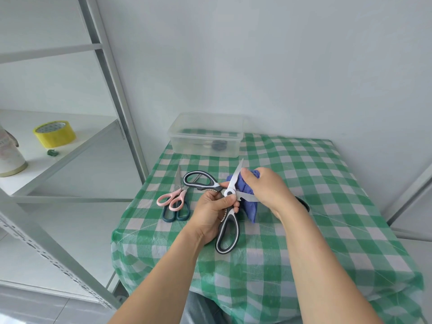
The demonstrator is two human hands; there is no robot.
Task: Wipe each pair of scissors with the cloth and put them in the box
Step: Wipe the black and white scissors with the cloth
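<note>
Left hand (211, 215) curled round kitchen scissors (228, 237) near pivot, above green-white checked tablecloth (304, 164). Steel blades splayed wide, upper one serrated; looped handles black with white rims. Right hand (265, 185) grips crumpled blue cloth (248, 206), bunched against blades, thumb tip beside upper blade. Pink-handled scissors (174, 198) lie across dark teal scissors (176, 214) just left. Clear rectangular plastic box (205, 146), rounded corners, at table's far edge.

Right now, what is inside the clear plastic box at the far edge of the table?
Inside the clear plastic box, one dark rounded object shows near the front wall. The cloudy plastic blurs it, so what it is cannot be told.
</note>
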